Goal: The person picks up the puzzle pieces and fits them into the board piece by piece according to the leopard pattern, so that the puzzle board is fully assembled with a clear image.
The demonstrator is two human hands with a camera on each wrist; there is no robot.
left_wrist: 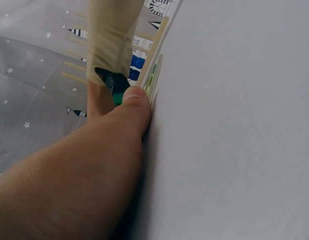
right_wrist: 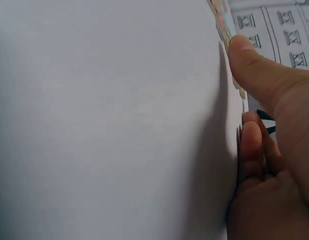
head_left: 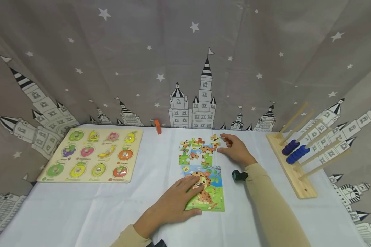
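Observation:
My left hand [head_left: 176,199] rests flat, fingers spread, on a puzzle board [head_left: 217,197] printed with a cartoon leopard on grass. The hand covers part of the board's left side. Just above the board lies a cluster of jigsaw pieces [head_left: 193,151] with leopard, sky and grass parts, some with gaps between them. At the cluster's upper right corner is a piece with the leopard's face [head_left: 215,138]. Beside it is my right hand [head_left: 235,149], thumb and forefinger apart at the pieces' right edge. In the right wrist view the thumb [right_wrist: 244,55] lies against thin pieces' edges.
A wooden fruit peg puzzle [head_left: 92,156] lies on the left of the white-covered table. To the right stands a wooden peg rack [head_left: 292,168] with blue rings on some rods. A small orange block [head_left: 158,127] is near the back edge, before a grey castle-print curtain [head_left: 126,61].

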